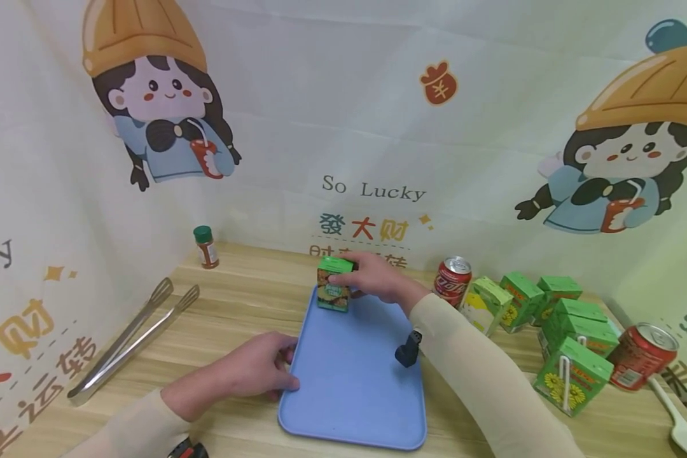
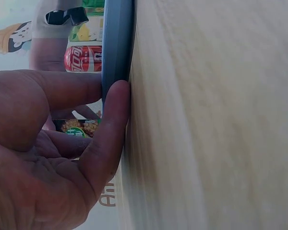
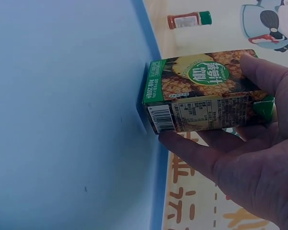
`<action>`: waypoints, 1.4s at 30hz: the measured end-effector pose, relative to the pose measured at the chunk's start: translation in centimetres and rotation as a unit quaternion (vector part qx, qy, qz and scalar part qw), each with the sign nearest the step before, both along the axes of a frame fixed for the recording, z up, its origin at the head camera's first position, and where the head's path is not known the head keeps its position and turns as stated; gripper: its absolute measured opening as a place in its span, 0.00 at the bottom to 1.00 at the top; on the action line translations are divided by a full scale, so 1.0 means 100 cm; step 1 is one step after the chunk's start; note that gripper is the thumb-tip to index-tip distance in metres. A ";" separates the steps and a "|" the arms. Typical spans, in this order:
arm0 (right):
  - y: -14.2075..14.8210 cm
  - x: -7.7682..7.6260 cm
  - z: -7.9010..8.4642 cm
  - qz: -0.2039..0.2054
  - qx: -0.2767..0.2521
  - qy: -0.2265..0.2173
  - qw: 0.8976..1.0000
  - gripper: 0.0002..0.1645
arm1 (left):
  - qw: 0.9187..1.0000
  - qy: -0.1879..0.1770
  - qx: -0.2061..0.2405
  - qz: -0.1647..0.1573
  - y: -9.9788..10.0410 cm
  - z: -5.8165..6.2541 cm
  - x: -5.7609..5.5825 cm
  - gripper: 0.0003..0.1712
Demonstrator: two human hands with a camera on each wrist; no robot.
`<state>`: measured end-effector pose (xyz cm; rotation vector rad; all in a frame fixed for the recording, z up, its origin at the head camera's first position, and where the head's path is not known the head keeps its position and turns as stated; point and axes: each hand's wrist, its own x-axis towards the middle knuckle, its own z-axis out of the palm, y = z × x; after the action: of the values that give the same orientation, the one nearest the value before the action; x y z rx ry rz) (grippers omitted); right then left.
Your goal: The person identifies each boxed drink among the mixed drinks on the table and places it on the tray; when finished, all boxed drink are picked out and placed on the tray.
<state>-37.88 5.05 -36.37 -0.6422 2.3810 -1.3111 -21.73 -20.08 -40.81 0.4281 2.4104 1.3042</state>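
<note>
A blue tray [image 1: 355, 381] lies on the wooden table. At its left rim is my left hand [image 1: 257, 362]; in the left wrist view the thumb and a finger [image 2: 113, 124] pinch the rim. My right hand [image 1: 380, 277] grips a pineapple juice carton [image 3: 206, 81], thumb on one face and fingers on another. The carton is upright at the tray's far left corner. Its base is at the tray surface, though whether it bears fully on it I cannot tell.
Right of the tray stand a cola can [image 1: 453, 280], a yellow-green carton [image 1: 486, 305], several green drink cartons [image 1: 575, 378] and another red can [image 1: 644, 356]. A white utensil [image 1: 684, 423] lies at far right. Metal tongs [image 1: 128, 343] and a green-capped spice bottle [image 1: 206, 248] are left.
</note>
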 end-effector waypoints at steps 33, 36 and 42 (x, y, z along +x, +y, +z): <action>0.012 0.007 -0.017 -0.011 -0.034 0.083 0.996 0.54 | 1.000 0.016 -0.002 -0.013 0.002 -0.007 -0.004 0.32; 0.020 0.014 -0.016 -0.027 -0.039 0.093 0.995 0.53 | 1.000 0.020 -0.002 -0.015 0.003 -0.006 -0.003 0.29; 0.041 0.029 -0.013 -0.033 -0.035 0.128 0.991 0.51 | 1.000 0.023 -0.001 -0.013 0.001 -0.004 -0.002 0.29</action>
<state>-34.95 9.17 -37.68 -0.8012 2.5882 -1.4220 -21.97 -19.93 -41.21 0.4917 2.4353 1.2949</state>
